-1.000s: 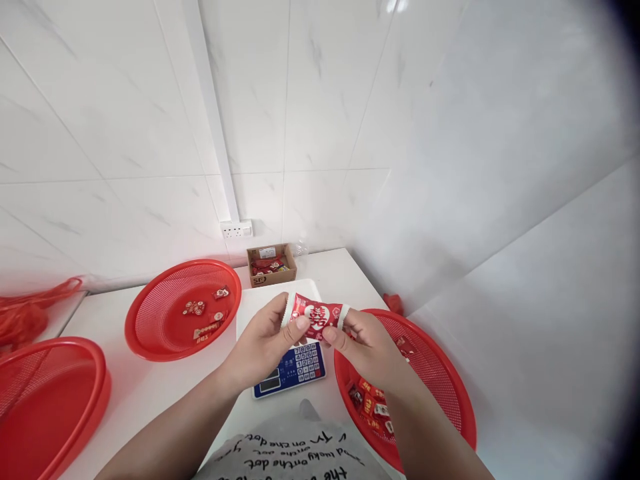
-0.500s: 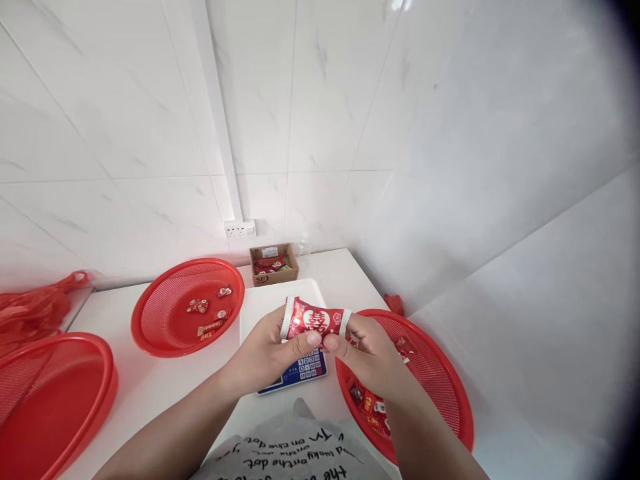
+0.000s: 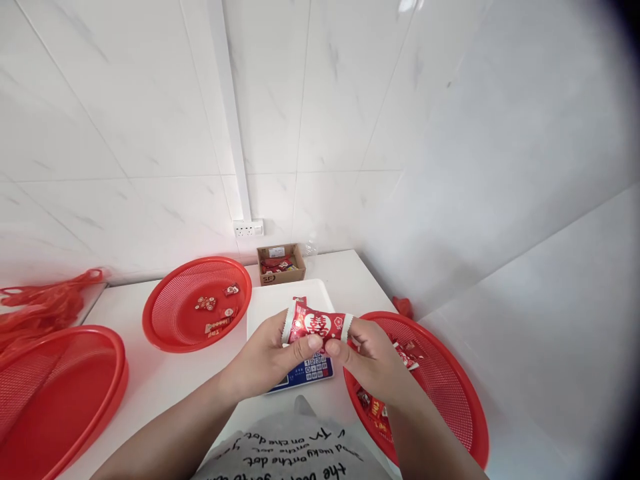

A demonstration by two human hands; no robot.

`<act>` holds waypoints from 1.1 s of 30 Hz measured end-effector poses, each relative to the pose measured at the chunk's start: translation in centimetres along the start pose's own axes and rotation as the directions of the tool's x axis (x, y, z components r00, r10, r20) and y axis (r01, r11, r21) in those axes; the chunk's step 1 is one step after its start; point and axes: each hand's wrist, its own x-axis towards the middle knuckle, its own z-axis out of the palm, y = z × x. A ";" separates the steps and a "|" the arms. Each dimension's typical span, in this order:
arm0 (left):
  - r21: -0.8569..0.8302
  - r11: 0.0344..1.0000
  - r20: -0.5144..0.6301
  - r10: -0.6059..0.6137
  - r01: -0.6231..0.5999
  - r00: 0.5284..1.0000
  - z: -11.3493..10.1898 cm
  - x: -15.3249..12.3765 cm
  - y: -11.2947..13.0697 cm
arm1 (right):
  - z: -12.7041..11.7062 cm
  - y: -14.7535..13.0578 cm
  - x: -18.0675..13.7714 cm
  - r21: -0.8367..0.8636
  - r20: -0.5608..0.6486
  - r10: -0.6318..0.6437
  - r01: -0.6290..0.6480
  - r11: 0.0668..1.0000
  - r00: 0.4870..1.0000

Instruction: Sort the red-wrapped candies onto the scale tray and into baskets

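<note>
Centre frame: left hand (image 3: 265,353) and right hand (image 3: 367,357) pinched the red packet (image 3: 316,325) by its crimped ends; looked light, crinkly, slippery.

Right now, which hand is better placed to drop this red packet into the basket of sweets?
Probably the right hand: it already pinches the red packet directly above the right basket. The left hand sits over the scale.

Pretty bright, even light, with glare off the wall tiles (image 3: 400,100). Heavy fisheye warp; the right edge goes dark and blurry.
</note>
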 end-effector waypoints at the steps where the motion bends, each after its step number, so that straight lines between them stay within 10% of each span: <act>1: 0.002 1.000 -0.010 0.010 -0.010 1.000 0.1 0.1 0.2 | -0.2 -0.3 0.2 0.005 -0.004 -0.008 0.008 1.000 1.000; 12: 0.038 0.998 -0.051 0.043 -0.041 0.998 2.0 0.8 -2.9 | -1.5 2.5 -1.2 0.078 0.001 0.003 -0.003 0.997 1.000; 23: 0.052 0.994 -0.192 0.101 -0.093 0.976 1.0 1.4 0.6 | -1.6 -0.4 -0.5 0.042 0.016 0.053 -0.054 0.998 0.998; 33: 0.123 0.991 -0.179 0.067 -0.045 0.982 -0.2 0.0 -1.5 | -0.1 1.7 -0.9 -0.006 -0.134 0.086 -0.087 0.996 0.987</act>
